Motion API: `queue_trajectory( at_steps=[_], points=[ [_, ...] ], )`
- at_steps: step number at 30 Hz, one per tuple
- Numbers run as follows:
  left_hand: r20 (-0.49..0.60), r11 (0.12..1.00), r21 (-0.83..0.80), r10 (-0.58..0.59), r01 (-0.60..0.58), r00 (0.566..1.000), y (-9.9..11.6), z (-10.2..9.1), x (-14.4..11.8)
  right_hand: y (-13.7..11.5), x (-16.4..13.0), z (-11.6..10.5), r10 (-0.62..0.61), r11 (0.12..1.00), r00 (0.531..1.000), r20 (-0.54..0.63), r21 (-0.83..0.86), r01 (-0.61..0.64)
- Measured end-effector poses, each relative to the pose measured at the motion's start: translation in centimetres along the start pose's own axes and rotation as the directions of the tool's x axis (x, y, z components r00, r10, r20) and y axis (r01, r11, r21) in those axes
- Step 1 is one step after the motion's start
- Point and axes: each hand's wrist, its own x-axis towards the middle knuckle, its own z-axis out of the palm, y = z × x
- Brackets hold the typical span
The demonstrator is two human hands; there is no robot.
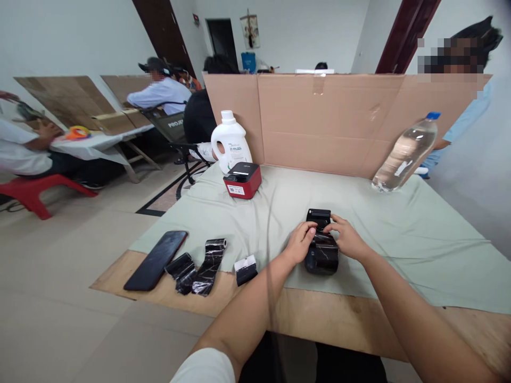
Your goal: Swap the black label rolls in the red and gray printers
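A black device point(321, 261), which looks like a small printer with a raised lid point(318, 214), sits on the cloth in front of me. Black film with pale marble-like streaks point(324, 238) lies across its middle. My left hand point(300, 243) closes on the film from the left, fingertips bent inward. From the right, my right hand point(346, 238) grips the film's other side, one finger reaching up by the lid. My fingers partly hide what is between them. To the left lie a loose roll of the same film point(211, 266) and a crumpled piece point(183, 272).
A phone point(155, 260), a small black-and-white piece point(246, 270), a red-and-black box-shaped device point(242, 181) and a white jug point(231, 141) stand or lie leftward. A tilted water bottle point(407, 151) leans near the cardboard screen point(327, 125). Other people sit beyond.
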Motion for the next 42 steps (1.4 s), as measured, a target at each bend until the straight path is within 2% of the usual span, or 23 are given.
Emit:
queue_trajectory(
  at_steps=[5, 9, 12, 15, 17, 20, 25, 28, 30, 32, 34, 36, 39, 42],
  points=[
    [0.096, 0.997, -0.049, 0.064, -0.059, 0.993, 0.7, -0.4, -0.3, -0.8, -2.3, 0.9, 0.018, 0.996, 0.963, -0.268, 0.088, 0.006],
    [0.074, 0.993, -0.107, 0.059, -0.051, 0.995, 2.1, -0.2, -0.6, -2.5, -4.4, 1.9, 0.068, 0.980, 0.922, -0.381, 0.200, 0.011],
    [0.068, 0.971, -0.238, -0.020, 0.035, 0.997, 3.6, 0.0, -0.7, -3.7, -5.7, 2.5, 0.179, 0.916, 0.916, -0.359, 0.400, -0.022],
    [0.111, 0.903, -0.414, -0.078, 0.117, 0.991, 5.3, -0.8, -1.4, -5.1, -6.7, 2.6, 0.218, 0.829, 0.929, -0.300, 0.559, -0.013],
    [0.110, 0.862, -0.487, -0.099, 0.140, 0.989, 5.9, -2.4, -2.6, -6.1, -7.4, 2.6, 0.195, 0.788, 0.951, -0.239, 0.615, -0.007],
    [0.056, 0.849, -0.501, -0.162, 0.168, 0.985, 5.7, -6.8, -5.7, -7.3, -8.4, 2.9, 0.149, 0.801, 0.982, -0.115, 0.597, -0.052],
    [-0.138, 0.914, -0.284, -0.337, 0.289, 0.931, 3.3, -15.8, -11.4, -7.4, -10.0, 4.6, 0.084, 0.883, 0.996, -0.019, 0.464, -0.066],
    [-0.200, 0.927, -0.065, -0.376, 0.370, 0.905, 2.3, -19.4, -13.7, -7.0, -10.7, 6.0, 0.066, 0.906, 0.998, -0.017, 0.420, -0.053],
    [-0.214, 0.904, 0.173, -0.353, 0.391, 0.911, 1.9, -20.6, -14.6, -6.8, -11.0, 6.7, 0.064, 0.911, 0.998, -0.009, 0.408, -0.055],
    [-0.237, 0.841, 0.408, -0.277, 0.355, 0.931, 1.4, -21.2, -14.7, -6.7, -11.2, 7.3, 0.059, 0.914, 0.998, -0.001, 0.402, -0.053],
    [-0.270, 0.764, 0.564, -0.187, 0.313, 0.944, 0.8, -21.7, -14.2, -6.7, -11.2, 7.5, 0.044, 0.920, 0.999, -0.003, 0.389, -0.040],
    [-0.299, 0.694, 0.651, -0.139, 0.308, 0.944, 0.0, -22.1, -13.1, -6.8, -11.3, 7.6, 0.023, 0.929, 1.000, -0.007, 0.371, -0.019],
    [-0.262, 0.600, 0.727, -0.207, 0.334, 0.943, -0.8, -22.9, -11.0, -7.0, -11.3, 7.5, -0.013, 0.938, 1.000, -0.011, 0.346, 0.016],
    [-0.175, 0.562, 0.756, -0.320, 0.336, 0.931, -1.1, -23.6, -9.2, -7.2, -11.5, 7.5, -0.037, 0.941, 0.999, -0.026, 0.335, 0.044]
  ],
)
